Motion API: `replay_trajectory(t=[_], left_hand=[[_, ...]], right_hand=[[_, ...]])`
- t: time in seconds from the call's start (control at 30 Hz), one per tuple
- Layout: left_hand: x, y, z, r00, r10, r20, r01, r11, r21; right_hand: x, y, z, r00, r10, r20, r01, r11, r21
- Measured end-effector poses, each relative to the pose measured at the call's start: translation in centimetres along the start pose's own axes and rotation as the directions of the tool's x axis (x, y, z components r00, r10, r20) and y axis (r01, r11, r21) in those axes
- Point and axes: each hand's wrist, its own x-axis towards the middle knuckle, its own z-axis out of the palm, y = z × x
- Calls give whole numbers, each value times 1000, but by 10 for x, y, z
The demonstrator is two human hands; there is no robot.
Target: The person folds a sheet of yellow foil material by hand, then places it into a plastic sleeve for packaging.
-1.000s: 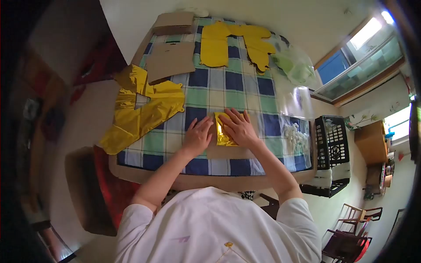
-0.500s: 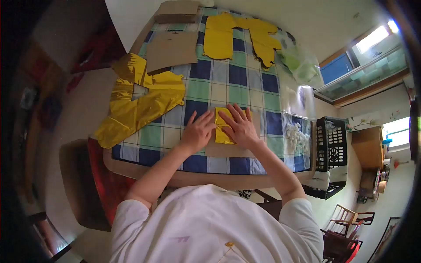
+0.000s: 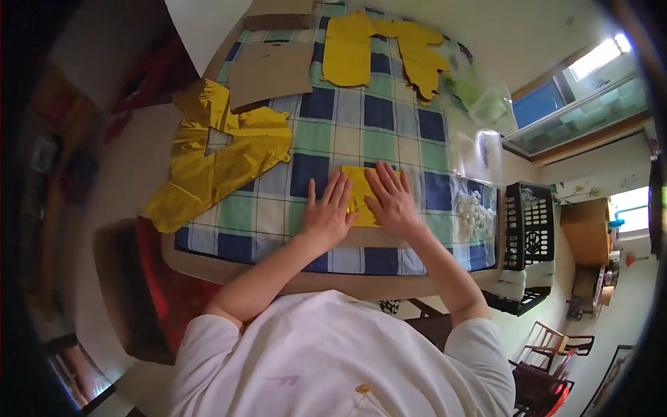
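A folded piece of gold foil (image 3: 358,182) lies on a brown cardboard sheet (image 3: 375,238) near the front of the table. My left hand (image 3: 328,215) rests flat at the foil's left edge, fingers stretched out and thumb towards the foil. Across the foil's right part lies my right hand (image 3: 394,205), palm down with straight fingers, covering some of it. Neither hand grips anything. To the left, a large flat gold foil balloon (image 3: 236,167) shaped like a letter A hangs partly over the table edge.
More flat gold foil balloons (image 3: 347,52) lie at the far side. A brown cardboard piece (image 3: 271,73) and a cardboard box (image 3: 278,15) are at the back left. Clear plastic bags (image 3: 479,156) and small white items (image 3: 474,212) sit on the right, beside a black crate (image 3: 531,226).
My left hand has moved slightly right and forward, against the foil. My right hand has shifted right, its fingers now closer together. The foil between them looks flatter.
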Motion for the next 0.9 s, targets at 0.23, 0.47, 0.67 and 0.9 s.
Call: replay_trajectory(t=[0.23, 0.47, 0.67, 0.9], left_hand=[[44, 9, 7, 985, 6, -171, -16, 998, -53], [45, 7, 11, 971, 7, -237, -46, 986, -159], [44, 5, 5, 970, 36, -241, -91, 971, -219], [43, 5, 12, 974, 69, -214, -106, 980, -167]], right_hand=[[-5, 4, 2, 999, 13, -37, -12, 1000, 17], [-21, 44, 8, 917, 259, -302, -198, 956, 219], [-21, 45, 5, 840, 286, -461, -178, 948, 265], [-18, 51, 3, 894, 246, -374, -148, 951, 271]])
